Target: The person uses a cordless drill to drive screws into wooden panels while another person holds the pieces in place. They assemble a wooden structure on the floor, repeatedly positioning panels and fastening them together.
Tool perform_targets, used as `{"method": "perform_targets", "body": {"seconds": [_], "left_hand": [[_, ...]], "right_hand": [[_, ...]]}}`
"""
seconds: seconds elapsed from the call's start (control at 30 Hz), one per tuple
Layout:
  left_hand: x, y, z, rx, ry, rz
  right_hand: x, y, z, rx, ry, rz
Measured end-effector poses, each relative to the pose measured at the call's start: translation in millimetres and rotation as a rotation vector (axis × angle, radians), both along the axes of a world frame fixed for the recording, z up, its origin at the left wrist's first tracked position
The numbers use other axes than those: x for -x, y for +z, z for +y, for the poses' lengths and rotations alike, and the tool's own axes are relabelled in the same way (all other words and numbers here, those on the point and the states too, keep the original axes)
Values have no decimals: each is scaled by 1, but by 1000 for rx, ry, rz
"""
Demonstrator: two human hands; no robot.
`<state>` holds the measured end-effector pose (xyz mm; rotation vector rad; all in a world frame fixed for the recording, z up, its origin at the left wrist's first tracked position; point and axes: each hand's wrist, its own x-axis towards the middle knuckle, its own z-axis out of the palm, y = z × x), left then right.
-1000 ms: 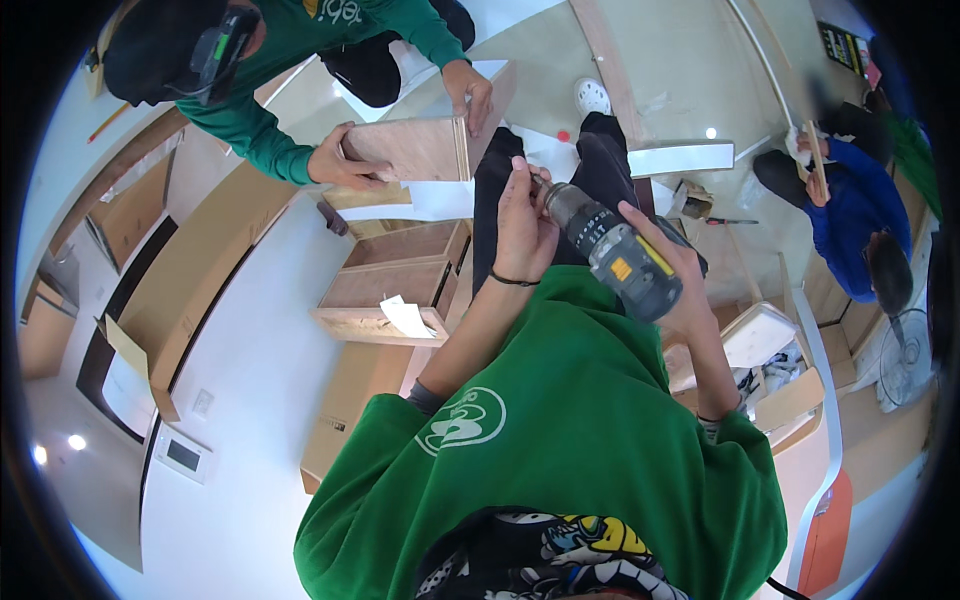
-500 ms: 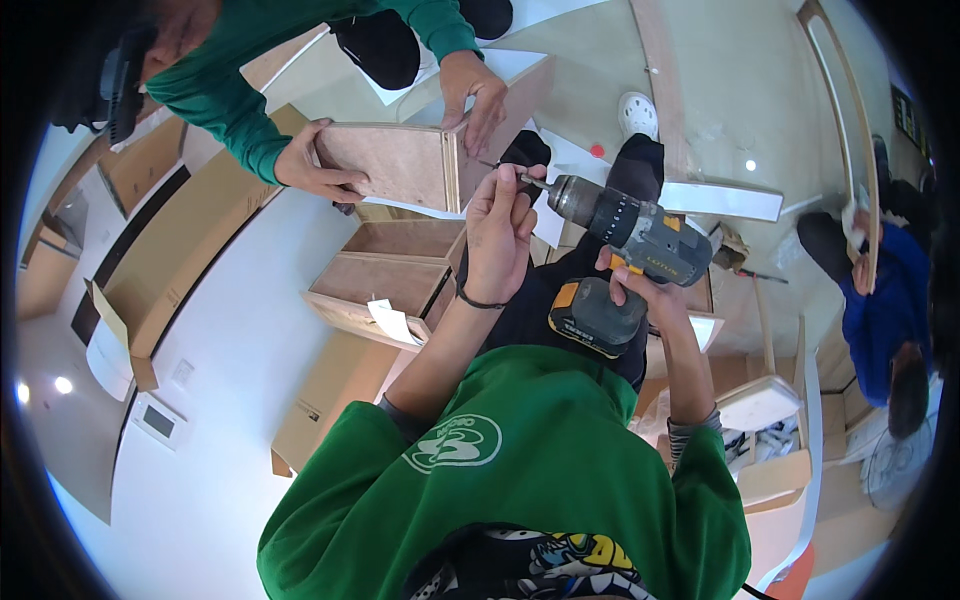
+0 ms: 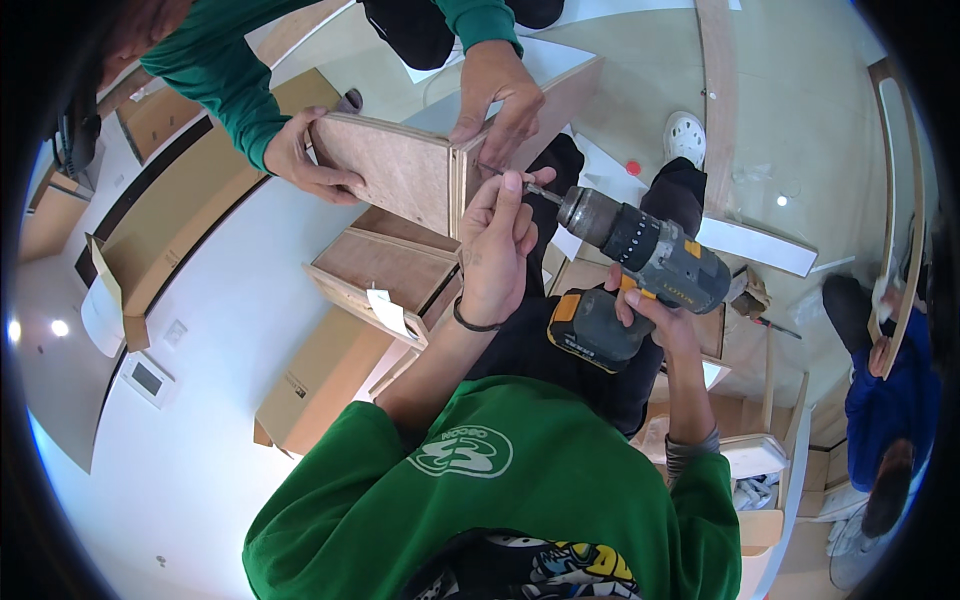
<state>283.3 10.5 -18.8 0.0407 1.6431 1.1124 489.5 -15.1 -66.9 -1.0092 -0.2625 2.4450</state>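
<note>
A cordless drill (image 3: 665,265), grey and black with an orange-trimmed battery, is gripped by my right hand (image 3: 655,315). Its bit (image 3: 545,193) points up and left at the corner of a wooden drawer box (image 3: 390,165). There, closed fingertips of my left hand (image 3: 497,245) pinch a thin screw (image 3: 487,167) between bit and panel; the fingers partly hide it. A co-worker in green sleeves steadies the box, one hand (image 3: 310,165) on its left end and the other hand (image 3: 500,100) over the near corner.
Below the held box stands another open wooden box (image 3: 390,265) with a white paper on it. Long cardboard cartons (image 3: 190,210) lean along the left. White boards (image 3: 760,245) lie on the floor. At far right a person in blue (image 3: 890,400) holds a long wooden strip (image 3: 905,230).
The view has shifted, so most things sit a little differently in it. The drill and my left fingertips stay at the box corner. The co-worker's right-side hand spreads more over the panel.
</note>
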Motion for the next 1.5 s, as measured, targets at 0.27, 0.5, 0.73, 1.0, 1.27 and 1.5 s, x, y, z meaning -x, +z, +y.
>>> {"method": "perform_targets", "body": {"seconds": [0.27,0.5,0.73,1.0,1.27,1.5], "left_hand": [[5,-2,-6,7,-20,-4],[11,-3,-4,0,-16,-19],[10,-2,1,-15,40,-76],[2,-3,6,-58,140,-98],[7,-2,2,-108,160,-154],[13,-2,1,-97,165,-198]], "right_hand": [[3,-5,-12,52,-25,38],[13,-5,-10,4,-13,29],[14,-12,-2,-62,-17,66],[14,-19,-3,-52,51,72],[10,-9,-3,-51,85,62],[8,-10,-5,-55,104,34]]}}
